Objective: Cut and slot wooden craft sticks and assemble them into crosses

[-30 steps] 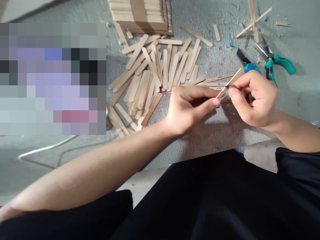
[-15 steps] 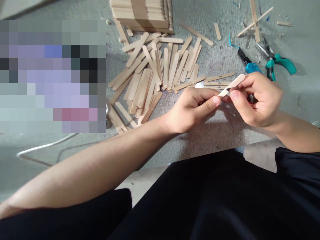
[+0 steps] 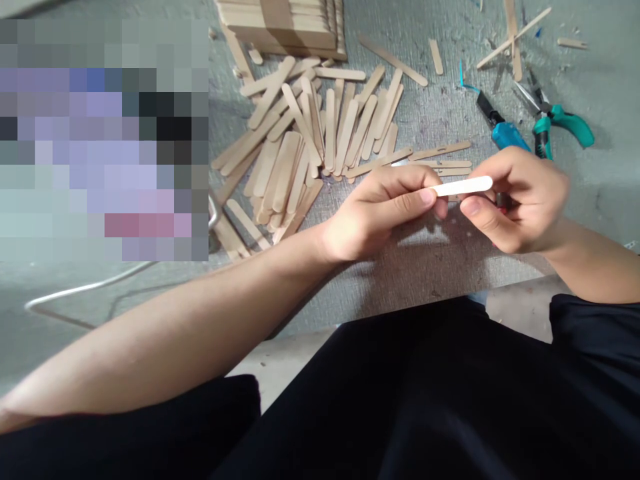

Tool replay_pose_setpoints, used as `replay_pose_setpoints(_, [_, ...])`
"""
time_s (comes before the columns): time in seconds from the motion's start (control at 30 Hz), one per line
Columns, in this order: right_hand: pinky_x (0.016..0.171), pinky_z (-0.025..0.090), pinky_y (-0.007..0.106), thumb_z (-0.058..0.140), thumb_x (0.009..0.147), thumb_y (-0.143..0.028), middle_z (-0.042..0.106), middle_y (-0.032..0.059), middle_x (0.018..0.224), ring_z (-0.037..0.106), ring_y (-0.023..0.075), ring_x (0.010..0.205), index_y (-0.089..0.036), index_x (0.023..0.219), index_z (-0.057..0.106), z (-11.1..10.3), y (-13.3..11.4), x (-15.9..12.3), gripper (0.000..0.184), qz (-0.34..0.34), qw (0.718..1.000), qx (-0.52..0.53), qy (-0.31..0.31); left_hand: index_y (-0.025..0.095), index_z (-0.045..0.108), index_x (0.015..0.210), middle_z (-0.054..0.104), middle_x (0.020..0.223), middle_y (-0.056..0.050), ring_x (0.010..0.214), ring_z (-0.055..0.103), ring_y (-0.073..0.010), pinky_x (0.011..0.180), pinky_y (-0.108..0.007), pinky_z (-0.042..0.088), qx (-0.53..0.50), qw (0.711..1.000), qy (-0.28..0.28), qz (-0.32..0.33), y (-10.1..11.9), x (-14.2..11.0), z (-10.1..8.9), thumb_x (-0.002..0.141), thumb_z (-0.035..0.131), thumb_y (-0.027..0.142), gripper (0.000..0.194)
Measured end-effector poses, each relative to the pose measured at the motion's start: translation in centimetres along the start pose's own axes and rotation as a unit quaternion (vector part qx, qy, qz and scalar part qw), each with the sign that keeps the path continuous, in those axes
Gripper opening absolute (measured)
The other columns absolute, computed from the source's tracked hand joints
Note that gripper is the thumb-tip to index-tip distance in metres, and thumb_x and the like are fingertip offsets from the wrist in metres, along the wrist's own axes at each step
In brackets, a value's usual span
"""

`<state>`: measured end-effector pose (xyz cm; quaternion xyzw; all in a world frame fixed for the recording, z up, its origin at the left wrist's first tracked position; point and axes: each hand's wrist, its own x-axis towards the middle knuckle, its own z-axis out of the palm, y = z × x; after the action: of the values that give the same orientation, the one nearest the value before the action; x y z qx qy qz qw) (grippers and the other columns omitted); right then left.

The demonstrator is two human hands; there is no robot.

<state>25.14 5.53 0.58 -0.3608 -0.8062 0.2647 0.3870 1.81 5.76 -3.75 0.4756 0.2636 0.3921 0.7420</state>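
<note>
My left hand point(image 3: 383, 210) pinches one end of a wooden craft stick point(image 3: 465, 186) between thumb and fingers, its free end pointing right. The stick's broad pale face is turned up, above the table point(image 3: 400, 287). My right hand point(image 3: 530, 200) is curled by the free end, the thumb just below it. A small dark and red object point(image 3: 501, 201) shows inside that hand; most of it is hidden, so its kind is unclear. Several craft sticks with small dark notches or marks point(image 3: 440, 152) lie on the table behind both hands.
Loose craft sticks point(image 3: 345, 133) are piled left of centre, before a banded stack of sticks point(image 3: 280, 30). To the right lie a blue-handled cutter point(image 3: 507, 133) and teal-handled pliers point(image 3: 570, 123). Crossed sticks point(image 3: 513, 43) and scraps lie at the far right.
The stick has been turned from a steep slant to nearly level, its broad face now showing. The dark tip at my right fingers, earlier against the stick, is out of sight.
</note>
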Motion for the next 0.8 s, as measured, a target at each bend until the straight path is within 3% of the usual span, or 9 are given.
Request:
replay_pose_setpoints(0.17, [0.049, 0.045, 0.035, 0.060, 0.110, -0.046, 0.052, -0.0051, 0.056, 0.042, 0.0140, 0.045, -0.029, 0.086, 0.063, -0.3, 0.4, -0.1, 0.030, -0.039, 0.993, -0.111, -0.021, 0.019, 0.061, 0.080, 0.045, 0.066, 0.002, 0.056, 0.038, -0.0108, 0.052, -0.030, 0.023, -0.050, 0.997, -0.046, -0.034, 0.4, -0.3, 0.2, 0.108, 0.073, 0.051, 0.045])
replay_pose_setpoints(0.3, [0.051, 0.048, 0.037, 0.055, 0.111, -0.043, 0.051, -0.0035, 0.055, 0.045, 0.0161, 0.048, -0.028, 0.086, 0.065, -0.6, 0.5, -0.1, 0.031, -0.094, 0.981, -0.171, -0.018, 0.019, 0.055, 0.078, 0.041, 0.061, 0.004, 0.054, 0.035, -0.0097, 0.051, -0.029, 0.024, -0.057, 0.993, -0.091, -0.055, 0.8, -0.8, 1.3, 0.113, 0.065, 0.046, 0.045])
replay_pose_setpoints(0.47, [0.062, 0.056, 0.039, 0.053, 0.112, -0.041, 0.053, -0.0017, 0.058, 0.055, 0.0192, 0.055, -0.028, 0.091, 0.072, -0.9, 0.8, -0.1, 0.031, -0.100, 0.967, -0.217, -0.083, 0.019, 0.057, 0.083, 0.051, 0.060, 0.004, 0.050, 0.043, -0.0091, 0.048, -0.026, 0.031, -0.104, 0.984, -0.128, -0.068, 1.0, -1.2, 2.3, 0.116, 0.062, 0.043, 0.041])
replay_pose_setpoints(0.53, [0.061, 0.055, 0.039, 0.052, 0.112, -0.041, 0.057, -0.0014, 0.061, 0.056, 0.0195, 0.055, -0.029, 0.093, 0.072, -0.9, 0.8, 0.0, 0.030, -0.114, 0.964, -0.229, -0.075, 0.019, 0.059, 0.085, 0.053, 0.058, 0.004, 0.047, 0.046, -0.0098, 0.046, -0.027, 0.030, -0.119, 0.982, -0.127, -0.077, 0.9, -1.2, 2.2, 0.114, 0.066, 0.045, 0.039])
replay_pose_setpoints(0.7, [0.059, 0.054, 0.035, 0.063, 0.102, -0.024, 0.066, -0.0051, 0.066, 0.058, 0.0159, 0.054, -0.030, 0.099, 0.063, -0.7, 0.7, 0.7, 0.007, -0.206, 0.958, -0.195, -0.032, 0.022, 0.059, 0.088, 0.065, 0.057, -0.001, 0.043, 0.044, -0.0113, 0.043, -0.027, 0.026, -0.162, 0.970, -0.149, -0.103, 0.7, -0.9, 1.8, 0.113, 0.065, 0.052, 0.040])
replay_pose_setpoints(0.8, [0.054, 0.047, 0.034, 0.072, 0.098, -0.029, 0.064, -0.0071, 0.066, 0.051, 0.0139, 0.053, -0.029, 0.101, 0.061, -0.5, 0.9, 0.8, 0.011, -0.269, 0.937, -0.221, -0.001, 0.023, 0.058, 0.086, 0.071, 0.061, -0.004, 0.044, 0.043, -0.0115, 0.044, -0.027, 0.029, -0.188, 0.959, -0.183, -0.106, 0.6, -0.6, 1.7, 0.110, 0.067, 0.053, 0.040])
